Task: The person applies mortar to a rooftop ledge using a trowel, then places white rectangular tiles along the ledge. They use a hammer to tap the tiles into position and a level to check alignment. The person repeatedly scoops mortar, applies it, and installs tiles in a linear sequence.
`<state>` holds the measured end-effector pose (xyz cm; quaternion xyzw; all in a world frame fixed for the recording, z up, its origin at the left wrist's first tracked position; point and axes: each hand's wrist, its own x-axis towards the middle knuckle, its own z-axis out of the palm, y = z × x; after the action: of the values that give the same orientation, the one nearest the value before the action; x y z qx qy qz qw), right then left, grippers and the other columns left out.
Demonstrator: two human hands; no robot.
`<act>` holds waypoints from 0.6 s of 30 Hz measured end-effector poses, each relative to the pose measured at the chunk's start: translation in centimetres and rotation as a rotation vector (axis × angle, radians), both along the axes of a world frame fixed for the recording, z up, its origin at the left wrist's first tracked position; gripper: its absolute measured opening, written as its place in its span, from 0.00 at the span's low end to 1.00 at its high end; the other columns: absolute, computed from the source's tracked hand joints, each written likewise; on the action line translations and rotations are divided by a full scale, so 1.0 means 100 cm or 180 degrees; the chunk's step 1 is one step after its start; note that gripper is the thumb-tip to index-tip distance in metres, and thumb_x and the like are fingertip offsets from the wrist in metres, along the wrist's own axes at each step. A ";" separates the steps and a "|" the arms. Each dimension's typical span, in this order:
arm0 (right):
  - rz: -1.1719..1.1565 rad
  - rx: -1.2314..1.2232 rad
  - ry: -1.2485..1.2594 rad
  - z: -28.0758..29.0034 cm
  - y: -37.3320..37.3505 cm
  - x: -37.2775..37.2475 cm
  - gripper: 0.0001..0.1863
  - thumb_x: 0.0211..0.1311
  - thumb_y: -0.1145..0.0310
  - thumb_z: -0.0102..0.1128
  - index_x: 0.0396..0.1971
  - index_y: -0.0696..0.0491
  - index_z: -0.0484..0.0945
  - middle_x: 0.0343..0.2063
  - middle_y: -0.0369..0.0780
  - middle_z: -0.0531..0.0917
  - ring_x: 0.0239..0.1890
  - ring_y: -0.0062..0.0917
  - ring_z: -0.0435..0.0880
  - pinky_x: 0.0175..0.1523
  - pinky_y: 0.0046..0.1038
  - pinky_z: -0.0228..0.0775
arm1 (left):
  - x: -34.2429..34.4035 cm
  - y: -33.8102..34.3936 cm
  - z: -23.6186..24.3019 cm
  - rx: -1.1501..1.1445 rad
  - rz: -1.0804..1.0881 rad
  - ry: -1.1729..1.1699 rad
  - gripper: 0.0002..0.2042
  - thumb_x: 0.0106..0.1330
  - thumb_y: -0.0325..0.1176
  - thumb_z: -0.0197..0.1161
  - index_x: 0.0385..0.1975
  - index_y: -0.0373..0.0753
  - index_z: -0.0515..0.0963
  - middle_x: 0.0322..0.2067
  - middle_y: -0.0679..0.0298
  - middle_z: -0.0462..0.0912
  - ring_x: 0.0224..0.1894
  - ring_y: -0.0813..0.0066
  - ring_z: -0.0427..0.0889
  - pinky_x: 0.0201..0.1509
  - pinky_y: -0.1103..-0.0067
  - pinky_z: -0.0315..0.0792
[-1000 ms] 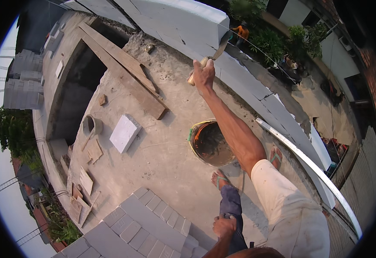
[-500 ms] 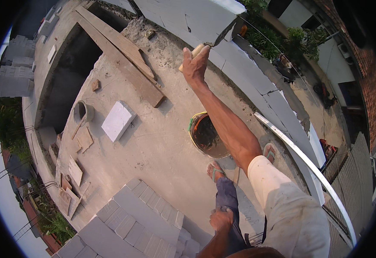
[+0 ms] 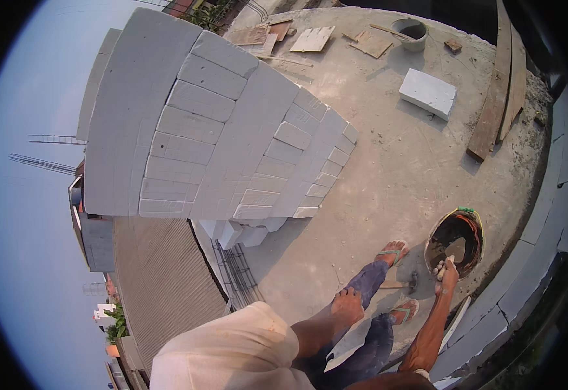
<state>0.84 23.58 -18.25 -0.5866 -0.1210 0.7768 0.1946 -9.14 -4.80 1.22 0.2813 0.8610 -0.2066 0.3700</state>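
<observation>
My right hand is closed round the handle of a trowel, at the near rim of a bucket. The trowel's greyish blade points down into the bucket, whose dark inside holds mortar-like stuff. How deep the blade sits is hard to tell. A yellow and green handle runs along the bucket's far rim. My left hand rests on my bent knee, its fingers curled over the dark blue trouser leg. Between my sandalled feet lies a hammer with a wooden handle and dark head.
A tall stack of pale blocks stands at left. One loose white block lies on the concrete floor beyond the bucket. Long planks lie far right, and a block wall curves along the right. A grey pail stands far back.
My right hand has come down from the block wall to the bucket with the trowel. The view has swung left, towards the block stack. My left hand stays on my leg.
</observation>
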 end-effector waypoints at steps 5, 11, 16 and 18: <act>0.2277 0.0629 -0.0627 0.090 -0.041 0.086 0.28 0.73 0.64 0.62 0.68 0.60 0.71 0.39 0.41 0.83 0.31 0.25 0.85 0.31 0.29 0.80 | 0.070 -0.077 0.002 0.1157 0.0679 -0.0314 0.23 0.66 0.43 0.62 0.56 0.35 0.79 0.59 0.49 0.77 0.62 0.45 0.77 0.67 0.54 0.71; 0.4117 0.0943 -0.0976 0.166 -0.071 0.188 0.21 0.64 0.71 0.64 0.55 0.65 0.80 0.31 0.45 0.87 0.26 0.31 0.88 0.30 0.32 0.82 | 0.045 -0.157 0.052 0.2351 0.3062 -0.0595 0.31 0.64 0.44 0.66 0.64 0.33 0.76 0.57 0.44 0.84 0.61 0.53 0.84 0.64 0.66 0.76; 0.5004 0.1246 -0.0729 0.237 -0.086 0.152 0.19 0.65 0.64 0.67 0.48 0.64 0.84 0.32 0.44 0.88 0.28 0.29 0.87 0.32 0.31 0.81 | -0.007 -0.255 0.155 0.3352 0.4105 0.0758 0.27 0.70 0.44 0.65 0.61 0.29 0.78 0.55 0.46 0.86 0.61 0.56 0.84 0.63 0.68 0.77; 0.4997 0.1474 -0.0537 0.284 -0.089 0.093 0.22 0.66 0.60 0.69 0.50 0.63 0.84 0.34 0.43 0.88 0.30 0.28 0.87 0.32 0.30 0.81 | -0.032 -0.293 0.182 0.4043 0.4267 0.1505 0.25 0.72 0.44 0.65 0.58 0.28 0.80 0.52 0.48 0.87 0.58 0.60 0.85 0.64 0.69 0.75</act>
<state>10.17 14.66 10.17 -0.3326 -0.6674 0.5955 -0.2989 -12.37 -34.14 19.43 -0.1716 0.8469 0.5033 0.0058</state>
